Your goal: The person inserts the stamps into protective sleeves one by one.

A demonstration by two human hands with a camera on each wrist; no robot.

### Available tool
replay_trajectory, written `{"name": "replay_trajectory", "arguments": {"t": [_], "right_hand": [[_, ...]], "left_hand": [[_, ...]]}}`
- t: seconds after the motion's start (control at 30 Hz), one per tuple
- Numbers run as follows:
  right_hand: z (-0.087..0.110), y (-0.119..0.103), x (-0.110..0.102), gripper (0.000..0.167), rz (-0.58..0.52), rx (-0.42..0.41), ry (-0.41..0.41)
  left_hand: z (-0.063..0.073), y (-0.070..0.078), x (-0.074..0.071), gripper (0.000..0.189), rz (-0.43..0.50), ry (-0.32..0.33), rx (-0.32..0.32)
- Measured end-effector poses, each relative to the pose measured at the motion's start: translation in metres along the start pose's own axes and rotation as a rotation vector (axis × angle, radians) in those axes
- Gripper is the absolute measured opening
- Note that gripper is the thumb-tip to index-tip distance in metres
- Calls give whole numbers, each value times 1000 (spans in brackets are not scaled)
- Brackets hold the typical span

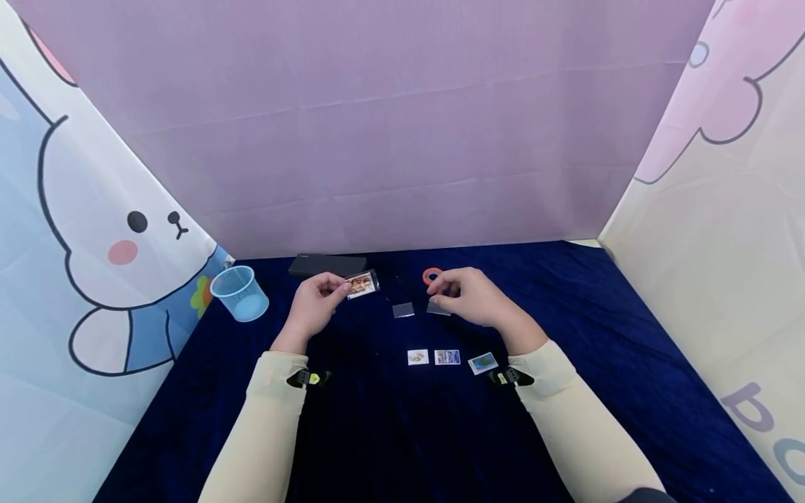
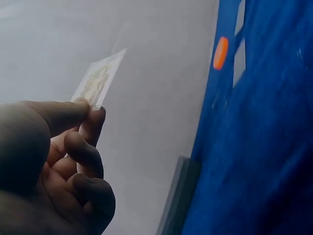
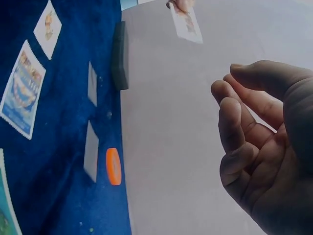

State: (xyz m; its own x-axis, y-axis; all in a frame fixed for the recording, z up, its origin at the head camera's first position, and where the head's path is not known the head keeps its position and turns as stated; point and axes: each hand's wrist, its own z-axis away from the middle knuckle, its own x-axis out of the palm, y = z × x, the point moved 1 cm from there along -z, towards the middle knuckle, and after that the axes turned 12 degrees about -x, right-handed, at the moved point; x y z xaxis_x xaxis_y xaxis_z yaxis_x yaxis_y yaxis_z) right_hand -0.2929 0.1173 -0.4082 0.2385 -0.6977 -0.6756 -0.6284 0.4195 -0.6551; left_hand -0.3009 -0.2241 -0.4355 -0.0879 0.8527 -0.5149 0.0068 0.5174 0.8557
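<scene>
My left hand pinches a stamp in a clear sleeve between thumb and forefinger, raised above the cloth. Its brown picture shows inside a white border, and in the left wrist view the sleeved stamp tilts upward from the fingertips. My right hand hovers over the cloth with loosely bent fingers and nothing in them, as the right wrist view of the hand shows. Below it in the head view lies a small flat sleeve, partly covered by the fingers. Another sleeve lies between the hands.
Three stamps, a white one, a blue one and a green-blue one, lie nearer me on the dark blue cloth. An orange ring, a black case and a blue cup stand farther back.
</scene>
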Motion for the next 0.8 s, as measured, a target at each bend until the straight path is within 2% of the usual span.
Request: {"name": "replay_trajectory", "arguments": {"t": [0.23, 0.4, 0.6, 0.8], "right_hand": [[-3, 12, 8, 10, 15, 9, -60], [-3, 16, 14, 13, 9, 32, -131], [-2, 22, 23, 14, 19, 55, -192], [-2, 22, 33, 20, -4, 73, -262]], "left_hand": [[-6, -17, -5, 19, -64, -11, -41], [-8, -29, -6, 19, -131, -52, -79], [-11, -40, -7, 19, -191, -96, -147], [-15, -49, -5, 19, -195, -132, -226]]}}
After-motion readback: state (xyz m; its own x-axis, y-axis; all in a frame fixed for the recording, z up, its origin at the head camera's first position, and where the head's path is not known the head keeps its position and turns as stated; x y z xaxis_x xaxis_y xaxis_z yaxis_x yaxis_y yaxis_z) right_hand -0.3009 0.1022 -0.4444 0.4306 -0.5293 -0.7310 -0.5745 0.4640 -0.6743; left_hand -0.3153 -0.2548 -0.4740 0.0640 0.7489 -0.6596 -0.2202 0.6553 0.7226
